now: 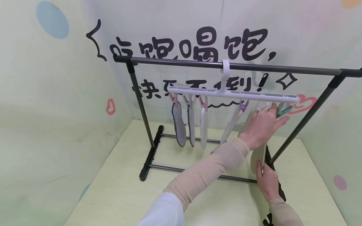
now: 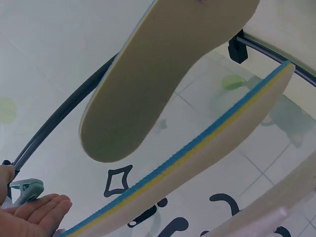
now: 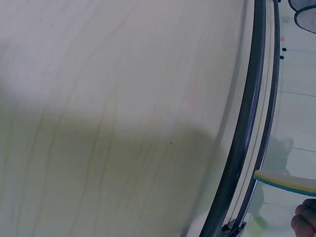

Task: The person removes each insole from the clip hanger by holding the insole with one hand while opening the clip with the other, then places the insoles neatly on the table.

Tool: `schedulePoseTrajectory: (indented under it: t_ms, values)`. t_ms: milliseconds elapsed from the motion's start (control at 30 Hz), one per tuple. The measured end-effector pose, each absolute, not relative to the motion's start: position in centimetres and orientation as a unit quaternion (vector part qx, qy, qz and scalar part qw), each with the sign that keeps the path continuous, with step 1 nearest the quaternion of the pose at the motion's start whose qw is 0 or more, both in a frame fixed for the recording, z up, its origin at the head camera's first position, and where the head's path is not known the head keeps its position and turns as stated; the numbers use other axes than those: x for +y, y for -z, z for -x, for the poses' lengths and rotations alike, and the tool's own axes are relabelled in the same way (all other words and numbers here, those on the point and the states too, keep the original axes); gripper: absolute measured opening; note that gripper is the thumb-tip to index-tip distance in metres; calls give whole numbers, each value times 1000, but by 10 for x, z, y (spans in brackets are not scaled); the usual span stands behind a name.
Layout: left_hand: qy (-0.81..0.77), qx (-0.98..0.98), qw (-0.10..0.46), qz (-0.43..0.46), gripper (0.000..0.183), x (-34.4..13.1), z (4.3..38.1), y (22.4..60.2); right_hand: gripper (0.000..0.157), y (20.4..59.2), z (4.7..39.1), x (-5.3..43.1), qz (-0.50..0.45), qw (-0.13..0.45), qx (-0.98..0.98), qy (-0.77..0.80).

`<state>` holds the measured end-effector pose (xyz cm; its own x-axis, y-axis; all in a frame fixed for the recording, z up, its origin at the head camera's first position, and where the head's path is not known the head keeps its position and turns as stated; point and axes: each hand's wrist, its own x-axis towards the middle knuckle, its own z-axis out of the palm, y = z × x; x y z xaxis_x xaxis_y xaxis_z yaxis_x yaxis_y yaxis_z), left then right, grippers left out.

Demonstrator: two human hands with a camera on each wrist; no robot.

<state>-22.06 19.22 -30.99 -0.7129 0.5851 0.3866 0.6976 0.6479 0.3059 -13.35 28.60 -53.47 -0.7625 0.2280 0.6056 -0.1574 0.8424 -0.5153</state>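
My left hand (image 1: 261, 125) is raised under the right end of a pale lavender clip hanger (image 1: 195, 91). Its thumb and fairly straight fingers lie on either side of a green clip (image 2: 30, 191). Lower down, my right hand (image 1: 267, 183) grips the bottom end of a beige insole (image 1: 258, 158), thumb on its face; the top of this insole is hidden behind the left hand. Beside it in the left wrist view hangs an insole with a blue and yellow edge (image 2: 177, 160). Only some fingers (image 3: 305, 219) of a hand show in the right wrist view.
A black rack's top bar (image 1: 175, 62) carries the hanger by its hook. Grey insoles (image 1: 178, 124) and a white insole (image 1: 203, 128) hang from clips on the left half; another pale insole (image 1: 233, 122) hangs from a purple clip (image 1: 243, 106). Rack base bars (image 1: 167, 168) cross the table.
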Motion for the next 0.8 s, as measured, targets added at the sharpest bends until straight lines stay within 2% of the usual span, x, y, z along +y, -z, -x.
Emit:
schedulePoseTrajectory:
  t_ms: [100,533,800]
  values:
    - [233,-894,132,360,62,189,216,309,23,535,134,285,20,341,-897,-281]
    - [306,-831,214,413,41,158,199,308,34,541,132,288,39,320,-904,-281]
    - [374,-788,226,434,50,129,186,323,30,539,126,291,53,312,-904,-289]
